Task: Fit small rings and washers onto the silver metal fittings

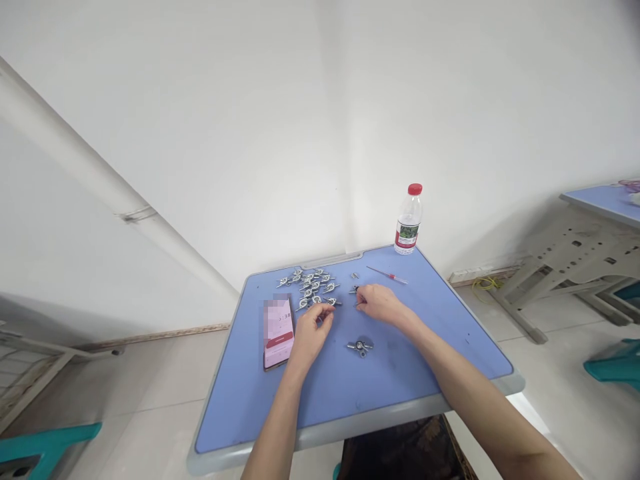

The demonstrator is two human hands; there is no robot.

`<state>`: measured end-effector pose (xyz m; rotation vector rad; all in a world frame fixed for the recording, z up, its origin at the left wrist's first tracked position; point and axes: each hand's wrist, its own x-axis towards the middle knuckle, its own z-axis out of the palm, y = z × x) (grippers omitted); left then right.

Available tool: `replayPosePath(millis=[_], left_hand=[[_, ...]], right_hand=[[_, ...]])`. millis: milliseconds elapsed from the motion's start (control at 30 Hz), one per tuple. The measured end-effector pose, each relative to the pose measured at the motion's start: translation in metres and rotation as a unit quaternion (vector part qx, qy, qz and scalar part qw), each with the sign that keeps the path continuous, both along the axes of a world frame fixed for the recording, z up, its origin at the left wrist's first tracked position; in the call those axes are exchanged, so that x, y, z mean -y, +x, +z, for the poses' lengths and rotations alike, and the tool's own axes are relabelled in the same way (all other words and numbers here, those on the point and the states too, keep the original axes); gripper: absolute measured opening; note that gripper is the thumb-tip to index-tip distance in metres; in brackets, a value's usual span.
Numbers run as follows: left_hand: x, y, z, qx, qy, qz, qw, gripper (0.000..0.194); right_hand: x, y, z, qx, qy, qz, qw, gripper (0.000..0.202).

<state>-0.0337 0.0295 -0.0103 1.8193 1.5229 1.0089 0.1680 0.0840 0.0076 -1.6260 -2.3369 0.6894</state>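
Observation:
On the blue tabletop, my left hand [314, 327] rests at the near edge of a cluster of small metal fittings [309, 285]. Its fingers are bent and the thumb stands apart from them, with the fingertips beside the closest fitting [331, 302]. My right hand [379, 302] is closed in a pinch to the right of the cluster. Small metal bits [353, 289] show at its fingertips, but what it grips is too small to make out. Closer to me lies a group of loose metal parts [361, 347] with a ring and pins.
A phone [279, 333] lies left of my left hand. Behind my right hand are a thin tool with a red part [389, 274] and a tiny metal piece [355, 275]. A red-capped bottle [408, 223] stands at the back right corner, by the white wall [280, 133].

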Motion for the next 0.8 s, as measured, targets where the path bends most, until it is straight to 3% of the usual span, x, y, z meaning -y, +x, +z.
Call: replayPosePath(millis=[133,367,567,800], left_hand=[[0.005,0.006,0.004,0.015,-0.002,-0.046,0.999,0.023],[0.006,0.007,0.008,0.036,-0.032,-0.055,0.997,0.02],[0.004,0.004,0.006,0.075,-0.057,-0.055,0.994,0.019],[0.002,0.003,0.001,0.221,-0.136,-0.041,0.965,0.024]], right_hand=[[0.008,-0.003,0.007,-0.054,-0.01,0.043,0.998,0.008],[0.02,-0.012,0.009,-0.133,-0.032,0.122,0.983,0.01],[0.02,-0.013,0.011,-0.19,-0.043,0.1,0.976,0.012],[0.011,-0.007,0.01,-0.248,-0.069,0.117,0.959,0.015]])
